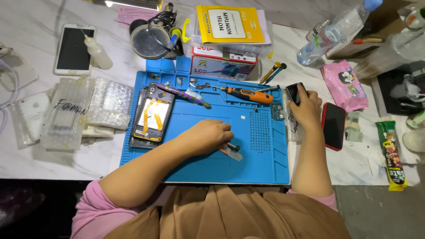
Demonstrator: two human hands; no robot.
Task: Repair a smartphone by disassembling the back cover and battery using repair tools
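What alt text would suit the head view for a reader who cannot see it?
A person's left hand rests on a small dark tool on a blue work mat, while the right hand grasps a small black device at the mat's right edge. An opened phone lies at the mat's left.

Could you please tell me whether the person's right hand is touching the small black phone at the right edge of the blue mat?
Touching. The head view shows the right hand lying over the small black phone, fingers wrapped across it with no gap visible.
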